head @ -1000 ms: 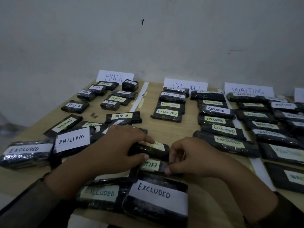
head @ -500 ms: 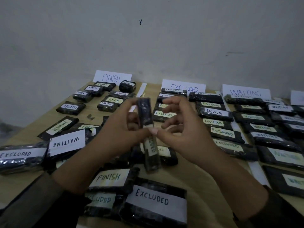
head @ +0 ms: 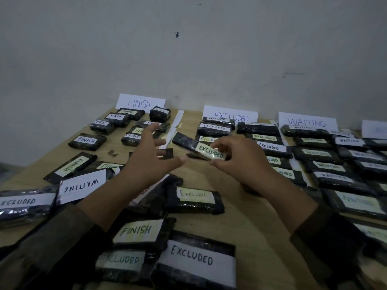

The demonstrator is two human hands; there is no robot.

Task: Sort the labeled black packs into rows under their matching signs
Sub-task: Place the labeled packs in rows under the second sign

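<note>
My right hand pinches a slim black pack labelled EXCLUDED by its right end, held above the table in front of the EXCLUDED rows. My left hand hovers just left of it with fingers spread, holding nothing. White signs stand at the wall: FINISH, EXCLUDED, WAITING. Rows of labelled black packs lie under each sign. An unsorted heap lies near me, with a FINISH pack, a large EXCLUDED pack and a WAITING pack.
The wooden table meets a grey wall at the back. A white paper strip separates the FINISH and EXCLUDED areas. A fourth sign shows partly at the right edge. More packs lie at the left edge, including an EXCLUDED pack.
Both hands lifted a slim pack from the heap and turned it upright. Now the right hand alone carries it toward the EXCLUDED rows, label up, and the left hand has let go.
</note>
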